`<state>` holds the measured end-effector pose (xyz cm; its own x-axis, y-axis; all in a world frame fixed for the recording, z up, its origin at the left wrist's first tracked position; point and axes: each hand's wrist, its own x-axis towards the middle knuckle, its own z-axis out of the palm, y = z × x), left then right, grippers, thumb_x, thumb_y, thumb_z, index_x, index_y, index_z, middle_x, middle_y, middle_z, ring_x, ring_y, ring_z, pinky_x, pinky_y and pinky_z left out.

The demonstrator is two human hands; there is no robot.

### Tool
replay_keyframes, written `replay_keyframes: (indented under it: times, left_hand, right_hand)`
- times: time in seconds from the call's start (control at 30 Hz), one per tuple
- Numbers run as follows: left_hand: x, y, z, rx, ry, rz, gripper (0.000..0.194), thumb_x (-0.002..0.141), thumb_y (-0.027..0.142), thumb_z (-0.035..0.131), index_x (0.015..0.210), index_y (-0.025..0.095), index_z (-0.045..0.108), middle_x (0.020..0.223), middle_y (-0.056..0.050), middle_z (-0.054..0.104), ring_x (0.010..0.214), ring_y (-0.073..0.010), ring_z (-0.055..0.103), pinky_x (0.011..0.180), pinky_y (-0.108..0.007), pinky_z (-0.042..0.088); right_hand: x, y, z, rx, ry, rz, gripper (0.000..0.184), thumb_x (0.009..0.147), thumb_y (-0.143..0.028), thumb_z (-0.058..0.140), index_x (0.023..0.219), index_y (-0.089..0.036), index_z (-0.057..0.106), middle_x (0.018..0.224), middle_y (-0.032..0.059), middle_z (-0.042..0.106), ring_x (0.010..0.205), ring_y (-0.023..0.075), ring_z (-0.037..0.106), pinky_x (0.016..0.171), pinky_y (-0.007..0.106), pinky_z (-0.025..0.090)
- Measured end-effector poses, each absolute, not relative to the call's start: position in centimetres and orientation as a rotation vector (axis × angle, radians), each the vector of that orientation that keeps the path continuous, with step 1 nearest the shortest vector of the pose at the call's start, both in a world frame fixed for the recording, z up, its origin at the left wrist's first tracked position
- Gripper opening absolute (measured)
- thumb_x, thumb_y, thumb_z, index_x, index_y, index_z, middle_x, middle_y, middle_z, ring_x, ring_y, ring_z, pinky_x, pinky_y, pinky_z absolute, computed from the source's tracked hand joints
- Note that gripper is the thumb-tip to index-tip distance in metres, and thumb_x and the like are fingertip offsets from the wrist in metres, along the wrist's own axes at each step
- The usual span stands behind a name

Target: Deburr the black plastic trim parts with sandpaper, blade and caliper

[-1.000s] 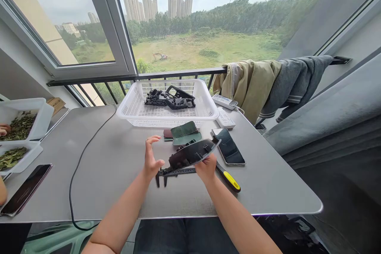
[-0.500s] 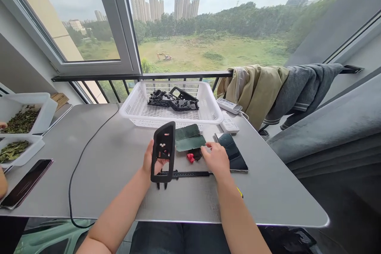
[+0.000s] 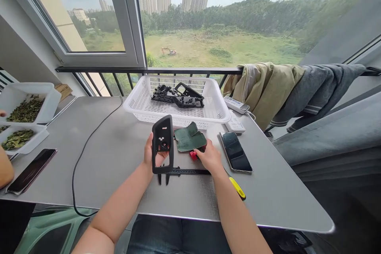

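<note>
Grey skies over a grassy field outside the open window, a small orange excavator [image 3: 168, 50] parked out there, and we're at a long grey table [image 3: 98, 127] right up against a black balcony railing [image 3: 184, 70]! Front and centre, the left hand [image 3: 155, 156] has a black plastic frame-shaped part [image 3: 162, 131] stood upright, fingers wrapped closed around its lower edge, holding it just above a black caliper [image 3: 187, 172] that lies across the near side of the table. The right hand [image 3: 210, 158] comes in half-curled, fingertips [image 3: 200, 154] right at a small red piece [image 3: 193, 155], though whether it's actually gripped, I can't tell. Just far of that sits a dark green flat pouch [image 3: 190, 138], then a white mesh plastic basket [image 3: 175, 116] with a heap of black plastic parts [image 3: 177, 97] inside. To the right, a black smartphone [image 3: 235, 152] lies face up, with a yellow-and-black screwdriver handle [image 3: 237, 187] near the table's edge. Over on the far left, another person's arm [image 3: 4, 170] sits beside two white trays of dried green leaves [image 3: 29, 105]
</note>
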<state>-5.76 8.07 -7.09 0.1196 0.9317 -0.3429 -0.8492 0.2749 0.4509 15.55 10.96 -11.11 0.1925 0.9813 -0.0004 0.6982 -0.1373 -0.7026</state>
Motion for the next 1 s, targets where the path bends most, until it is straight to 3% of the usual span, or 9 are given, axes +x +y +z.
replay_keyframes:
  times: [0.1,0.17,0.37,0.53,0.7,0.8,0.9,1.0]
  left_hand:
    - [-5.8,8.0,-6.9,0.114,0.639,1.311,0.045,0.089,0.049,0.050,0.100,0.009,0.068,0.085,-0.014,0.074,0.070,-0.0225,0.070,0.058,-0.031,0.056]
    - [-5.8,8.0,-6.8,0.102,0.633,1.303,0.045,0.090,0.048,0.048,0.099,0.009,0.068,0.085,-0.015,0.074,0.071,-0.0239,0.070,0.059,-0.033,0.056]
    - [-5.7,8.1,-7.3,0.091,0.605,1.298,0.044,0.089,0.048,0.049,0.098,0.009,0.068,0.084,-0.015,0.074,0.074,-0.0247,0.071,0.064,-0.034,0.056]
    - [-5.7,8.2,-7.9,0.124,0.613,1.287,0.038,0.084,0.047,0.058,0.093,0.011,0.069,0.078,-0.011,0.073,0.067,-0.0223,0.068,0.061,-0.033,0.054]
    - [-5.5,7.9,-8.3,0.288,0.581,1.143,0.036,0.077,0.045,0.069,0.090,0.012,0.070,0.075,-0.009,0.072,0.063,-0.0215,0.067,0.060,-0.032,0.053]
    - [-5.3,7.6,-8.6,0.357,0.575,1.030,0.038,0.076,0.046,0.069,0.089,0.011,0.070,0.075,-0.009,0.072,0.063,-0.0218,0.066,0.059,-0.033,0.052]
    - [-5.1,7.5,-8.8,0.341,0.620,1.015,0.035,0.077,0.046,0.068,0.087,0.012,0.069,0.073,-0.007,0.070,0.063,-0.0192,0.065,0.058,-0.030,0.050]
    - [-4.8,7.6,-8.7,0.394,0.670,1.120,0.029,0.075,0.039,0.072,0.091,0.015,0.067,0.073,-0.003,0.069,0.063,-0.0154,0.063,0.056,-0.026,0.048]
  right_hand:
    - [15.7,11.2,-11.2,-1.807,-1.543,0.652,0.022,0.067,-0.024,0.060,0.088,-0.021,0.065,0.080,0.0065,0.071,0.081,0.0271,0.064,0.075,0.035,0.046]
    - [15.9,11.3,-11.0,-1.734,-1.490,0.625,0.017,0.070,-0.027,0.057,0.083,-0.020,0.065,0.082,0.0072,0.071,0.079,0.0252,0.064,0.074,0.035,0.047]
    - [17.8,10.9,-8.9,-1.614,-1.152,0.330,0.027,0.078,-0.036,0.049,0.088,-0.016,0.064,0.094,0.0117,0.065,0.091,0.0271,0.059,0.085,0.042,0.045]
    - [18.3,9.4,-6.1,-1.392,-1.005,0.141,0.020,0.080,-0.025,0.051,0.093,-0.018,0.064,0.094,0.0057,0.063,0.094,0.0237,0.059,0.087,0.040,0.045]
    - [15.0,8.6,-3.5,-0.853,-1.602,0.111,0.022,0.086,-0.010,0.053,0.094,-0.024,0.068,0.094,0.0031,0.066,0.085,0.0181,0.063,0.076,0.034,0.051]
    - [12.6,9.2,-3.6,-0.784,-1.877,0.039,0.028,0.090,-0.007,0.046,0.103,-0.023,0.066,0.103,0.0082,0.064,0.086,0.0191,0.062,0.074,0.035,0.054]
    - [11.1,10.2,-5.1,-0.924,-2.042,-0.023,0.021,0.092,-0.020,0.052,0.107,-0.019,0.066,0.106,0.0123,0.064,0.095,0.0269,0.059,0.083,0.046,0.053]
    - [10.9,11.1,-6.7,-1.023,-2.102,0.054,0.023,0.092,-0.031,0.055,0.107,-0.018,0.067,0.105,0.0139,0.061,0.096,0.0309,0.056,0.082,0.050,0.052]
